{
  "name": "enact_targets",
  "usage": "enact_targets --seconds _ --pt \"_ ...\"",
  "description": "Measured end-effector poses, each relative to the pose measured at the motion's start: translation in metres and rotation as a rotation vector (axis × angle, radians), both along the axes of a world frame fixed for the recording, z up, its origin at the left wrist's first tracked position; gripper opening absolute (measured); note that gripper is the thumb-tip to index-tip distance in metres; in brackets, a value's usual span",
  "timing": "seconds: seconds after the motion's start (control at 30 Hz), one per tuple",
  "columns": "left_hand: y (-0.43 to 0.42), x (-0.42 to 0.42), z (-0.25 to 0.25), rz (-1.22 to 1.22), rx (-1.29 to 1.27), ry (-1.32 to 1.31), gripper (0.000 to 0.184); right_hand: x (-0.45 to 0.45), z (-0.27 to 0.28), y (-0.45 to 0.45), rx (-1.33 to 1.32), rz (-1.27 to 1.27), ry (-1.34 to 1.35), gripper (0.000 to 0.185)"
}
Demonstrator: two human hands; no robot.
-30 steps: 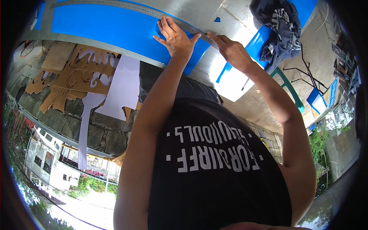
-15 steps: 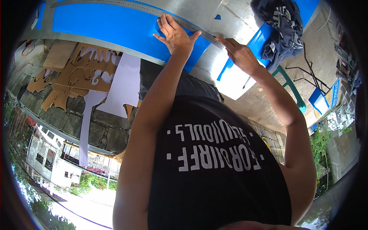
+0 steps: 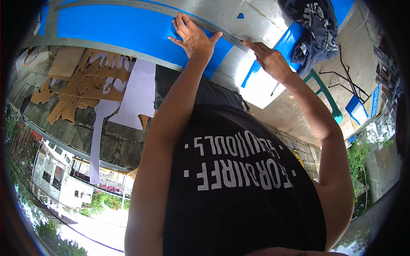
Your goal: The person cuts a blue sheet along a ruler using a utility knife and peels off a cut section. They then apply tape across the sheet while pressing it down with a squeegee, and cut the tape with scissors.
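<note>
Left fingers (image 3: 182, 24) wide (on ruler (image 3: 230, 39), apparently)

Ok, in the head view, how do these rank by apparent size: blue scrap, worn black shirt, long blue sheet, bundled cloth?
1. Black shirt
2. Blue sheet
3. Bundled cloth
4. Blue scrap

The shirt is nearest the camera, so its real size ranking is unsure.

Free: bare tabletop (image 3: 260, 26) beyond the ruler (image 3: 205, 26), up to the dark cloth bundle (image 3: 316, 34); only a small blue scrap (image 3: 241, 16) there. Blocked: left hand (image 3: 193, 38) mid-ruler, right hand (image 3: 271, 62) by its right end, bundle at the right edge.
</note>
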State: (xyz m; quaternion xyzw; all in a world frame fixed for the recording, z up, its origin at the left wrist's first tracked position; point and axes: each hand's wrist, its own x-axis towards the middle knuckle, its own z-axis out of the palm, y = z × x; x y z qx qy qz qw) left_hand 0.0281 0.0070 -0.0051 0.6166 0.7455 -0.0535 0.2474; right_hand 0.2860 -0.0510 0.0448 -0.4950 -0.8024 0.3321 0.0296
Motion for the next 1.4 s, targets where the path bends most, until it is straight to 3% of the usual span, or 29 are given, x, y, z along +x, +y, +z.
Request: enact_targets --seconds 0.73,0.83,0.9,1.2,1.3,1.37,1.4 --pt "0.0 -0.003 -0.001 -0.019 0.03 -0.035 0.144 0.028 0.013 -0.02 0.057 -0.008 0.026 0.066" --pt "-0.003 -0.005 -0.002 -0.035 0.061 -0.039 0.143 0.029 0.023 -0.022 -0.004 -0.183 0.047 0.066" --pt "-0.003 -0.006 0.001 -0.02 0.075 -0.096 0.138 0.027 0.023 -0.02 0.135 -0.303 -0.025 0.067" --pt "-0.005 -0.025 0.014 -0.228 0.113 -0.058 0.108 -0.004 -0.009 -0.031 0.259 -0.528 -0.276 0.071" --pt "-0.006 -0.03 0.015 -0.248 0.114 -0.062 0.108 -0.022 -0.005 -0.03 0.31 -0.664 -0.291 0.063" --pt "-0.007 -0.032 0.017 -0.254 0.122 -0.064 0.107 -0.035 -0.007 -0.033 0.136 -0.616 -0.229 0.051" --pt "-0.007 -0.033 0.016 -0.252 0.123 -0.071 0.107 -0.043 -0.01 -0.034 0.179 -0.576 -0.175 0.043"
